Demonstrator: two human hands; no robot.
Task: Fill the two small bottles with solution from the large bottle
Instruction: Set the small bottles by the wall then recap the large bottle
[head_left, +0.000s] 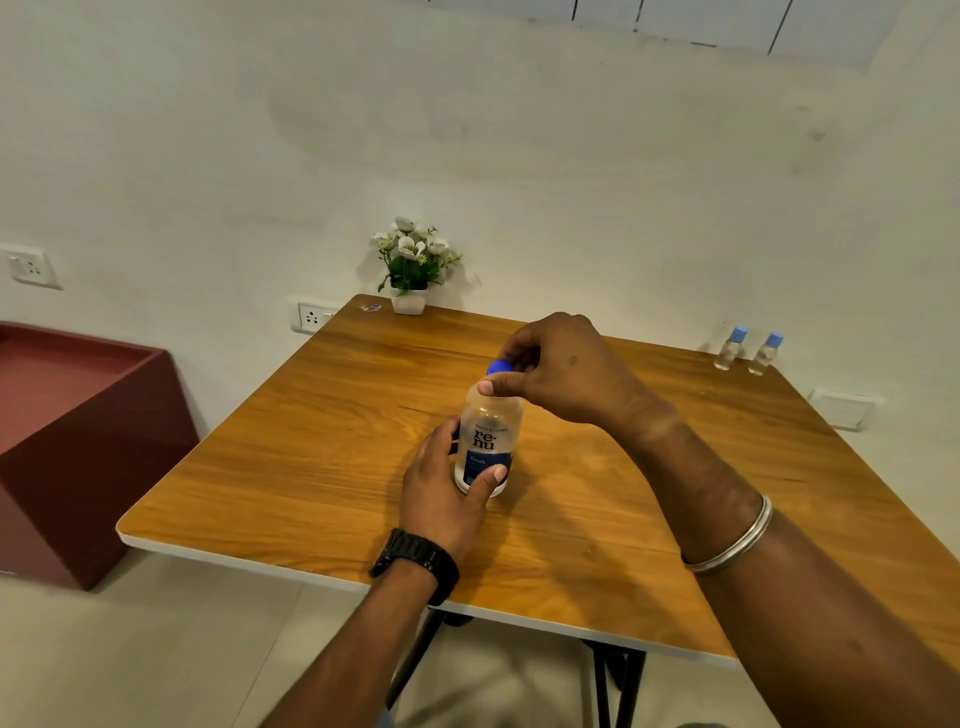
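The large clear bottle (488, 436) with a dark blue label stands upright in the middle of the wooden table (311, 441). My left hand (447, 488) grips its lower body, thumb across the label. My right hand (550, 364) is over the top and pinches the blue cap (500, 366), with the thumb against the bottle's shoulder. Two small clear bottles (730, 349) (766, 354) with light blue caps stand side by side at the table's far right corner, near the wall.
A small white pot of white flowers (410, 270) stands at the table's far edge by the wall. A dark red cabinet (78, 441) sits to the left of the table. Wall sockets (311, 316) are behind the far left corner.
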